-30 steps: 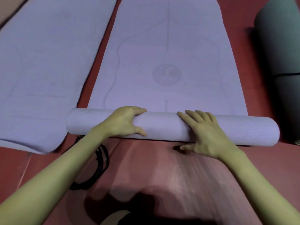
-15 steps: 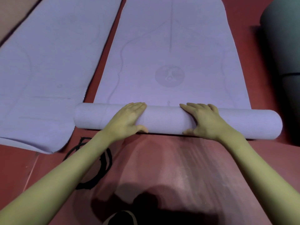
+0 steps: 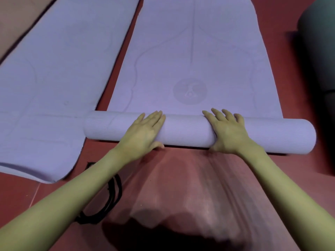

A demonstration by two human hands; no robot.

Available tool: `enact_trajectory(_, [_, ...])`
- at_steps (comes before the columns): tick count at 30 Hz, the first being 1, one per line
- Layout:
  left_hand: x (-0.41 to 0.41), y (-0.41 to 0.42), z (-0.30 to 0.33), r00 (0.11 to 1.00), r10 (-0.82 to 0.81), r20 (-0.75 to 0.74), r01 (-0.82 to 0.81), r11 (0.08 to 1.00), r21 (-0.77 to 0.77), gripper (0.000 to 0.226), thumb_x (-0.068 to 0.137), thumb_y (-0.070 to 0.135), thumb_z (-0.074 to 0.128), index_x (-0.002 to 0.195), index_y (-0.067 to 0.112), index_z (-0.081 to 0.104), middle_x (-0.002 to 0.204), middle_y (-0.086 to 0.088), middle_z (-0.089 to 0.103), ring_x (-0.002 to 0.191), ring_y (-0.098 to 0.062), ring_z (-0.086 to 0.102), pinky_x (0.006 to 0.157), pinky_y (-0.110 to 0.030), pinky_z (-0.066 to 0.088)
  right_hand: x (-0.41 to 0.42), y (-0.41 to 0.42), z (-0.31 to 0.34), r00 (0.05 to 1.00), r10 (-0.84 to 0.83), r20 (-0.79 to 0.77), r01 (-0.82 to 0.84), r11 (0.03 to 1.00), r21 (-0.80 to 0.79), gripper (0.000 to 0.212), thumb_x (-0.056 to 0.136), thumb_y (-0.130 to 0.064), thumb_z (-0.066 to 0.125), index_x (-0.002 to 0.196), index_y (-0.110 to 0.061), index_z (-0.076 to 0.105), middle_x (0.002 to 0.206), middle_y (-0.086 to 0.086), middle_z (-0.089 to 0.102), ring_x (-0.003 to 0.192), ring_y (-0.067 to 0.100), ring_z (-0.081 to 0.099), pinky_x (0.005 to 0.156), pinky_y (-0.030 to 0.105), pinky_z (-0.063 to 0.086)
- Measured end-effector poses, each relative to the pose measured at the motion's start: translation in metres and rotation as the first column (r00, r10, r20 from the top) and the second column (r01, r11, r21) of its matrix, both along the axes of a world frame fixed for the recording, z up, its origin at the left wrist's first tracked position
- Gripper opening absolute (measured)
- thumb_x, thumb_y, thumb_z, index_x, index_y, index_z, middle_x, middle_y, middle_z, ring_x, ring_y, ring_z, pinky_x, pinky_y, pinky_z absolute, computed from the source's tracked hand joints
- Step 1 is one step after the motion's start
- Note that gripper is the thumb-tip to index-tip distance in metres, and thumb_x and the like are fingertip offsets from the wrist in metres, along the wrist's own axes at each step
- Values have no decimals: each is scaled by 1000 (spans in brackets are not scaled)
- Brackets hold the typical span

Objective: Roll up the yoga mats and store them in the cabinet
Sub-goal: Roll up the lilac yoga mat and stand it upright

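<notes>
Nearest you, a black strap (image 3: 110, 200) lies coiled on the red floor (image 3: 23, 196) beside your left forearm, and a dark shadow falls across the floor at the bottom edge. Just beyond, your 2 hands rest well apart on top of the rolled part of the middle mat (image 3: 188, 57). Your left hand (image 3: 143, 133) lies flat over the roll (image 3: 186, 131), fingers straight and close together pointing away from you, thumb down at the near side where roll meets floor. Your right hand (image 3: 228, 131) lies flat too, fingers spread over the top, thumb tucked at the roll's near lower edge. Neither hand wraps around the roll; both press on it from above. The roll lies crosswise in front of you, with its right end sticking out past the flat part. The unrolled stretch runs away from you, showing a round emblem and faint curved lines. To the left, a 2nd lilac mat (image 3: 54, 84) lies flat. At far right sits a dark green rolled mat (image 3: 320, 51).
</notes>
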State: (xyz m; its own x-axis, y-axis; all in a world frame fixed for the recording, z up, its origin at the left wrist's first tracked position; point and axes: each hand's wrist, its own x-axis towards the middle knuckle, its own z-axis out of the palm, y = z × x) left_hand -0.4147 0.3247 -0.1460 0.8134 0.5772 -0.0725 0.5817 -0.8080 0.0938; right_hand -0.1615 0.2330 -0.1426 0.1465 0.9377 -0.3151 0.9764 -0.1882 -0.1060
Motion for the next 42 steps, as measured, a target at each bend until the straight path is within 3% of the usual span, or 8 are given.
enact_trajectory(4, [5, 28, 8, 995, 55, 79, -37, 978, -204, 87, 80, 45, 72, 149, 11, 32, 156, -6, 29, 144, -18, 27, 116, -32, 12, 0, -3, 6, 1000, -3, -25, 4, 999, 33, 103, 78, -35, 72, 154, -26, 3, 163, 4, 5, 149, 28, 4, 118, 51, 2])
enact_trajectory(7, [11, 48, 16, 997, 53, 54, -35, 958, -286, 85, 79, 47, 72, 148, 14, 34, 154, -1, 33, 140, -18, 34, 112, -25, 20, -10, -18, 5, 1000, -30, -5, 31, 993, 113, 103, 80, -37, 70, 155, -23, 1, 162, 12, 0, 149, 29, -2, 116, 53, -1])
enact_trajectory(11, [10, 56, 17, 997, 44, 66, -34, 990, -137, 83, 80, 67, 50, 143, 14, 43, 147, -3, 45, 133, -20, 44, 107, -31, 33, -10, -17, -6, 997, -27, 70, 17, 991, 136, 116, 72, -29, 76, 155, -21, -5, 161, 15, -5, 149, 32, -7, 116, 55, -1])
enact_trajectory(15, [10, 44, 0, 987, 31, 157, -45, 995, 86, 80, 83, 64, 41, 137, 7, 50, 141, -14, 51, 128, -29, 50, 110, -45, 34, -1, 11, -9, 993, -58, 105, 45, 990, 130, 120, 69, -33, 81, 155, -22, -2, 161, 15, 1, 149, 33, -3, 116, 55, 1])
enact_trajectory(20, [20, 53, -6, 997, 72, -1, -71, 997, 39, 112, 67, 67, 70, 152, 15, 20, 157, -11, 25, 145, -25, 22, 119, -46, 11, 7, 35, -11, 982, -67, 175, 48, 993, 107, 111, 66, -28, 80, 153, -20, 12, 151, 17, 26, 143, 36, 19, 114, 56, 10])
enact_trajectory(24, [23, 63, -3, 995, 82, 52, -83, 997, 10, 104, 62, 62, 77, 145, 14, 37, 142, -12, 45, 132, -30, 41, 112, -45, 24, 10, 44, -8, 970, -38, 240, 10, 993, 114, 94, 63, -25, 77, 144, -23, 30, 126, 9, 49, 115, 34, 47, 103, 50, 28])
enact_trajectory(34, [-1, 19, 15, 984, 97, 151, -95, 995, -18, 97, 52, 58, 83, 133, 15, 53, 126, -8, 59, 117, -30, 55, 102, -43, 37, -8, -2, 16, 977, -37, 211, 7, 990, 141, 93, 53, -39, 79, 137, -33, 41, 118, 1, 57, 106, 33, 52, 91, 44, 32])
enact_trajectory(42, [-43, -54, 4, 978, 32, 205, -23, 999, -44, 97, 52, 73, 65, 127, 11, 59, 118, -8, 65, 105, -28, 64, 93, -45, 48, -35, -68, 42, 989, 58, 133, -38, 988, -150, 95, 53, -55, 78, 137, -41, 34, 124, -5, 51, 113, 29, 50, 95, 42, 32])
